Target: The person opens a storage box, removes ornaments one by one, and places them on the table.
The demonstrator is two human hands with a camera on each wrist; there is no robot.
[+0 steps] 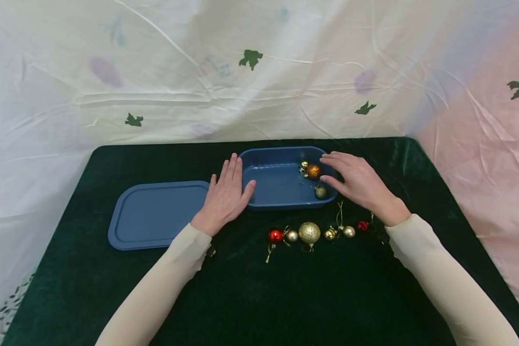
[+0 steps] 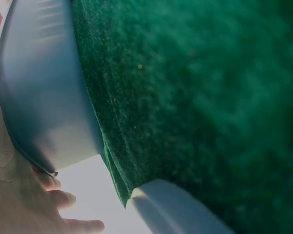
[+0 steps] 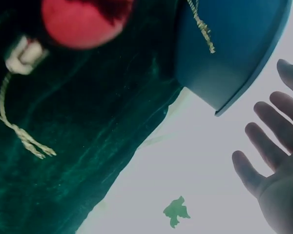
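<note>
Left hand [image 1: 226, 194] lying flat, fingers straight, pressing blue box [image 1: 281, 199] at its left wall. Right hand [image 1: 358, 181] hovering open over right rim, holding nothing. Orange bauble [image 1: 313, 171] sitting inside box, far right. Lid [image 1: 155, 215] lying left. Loose baubles [image 1: 309, 233] resting near box.

Long, close-fitting cream sleeves [image 1: 164, 283] are being worn on both arms. The left hand [image 1: 226, 194] and right hand [image 1: 358, 181] are being left bare.
</note>
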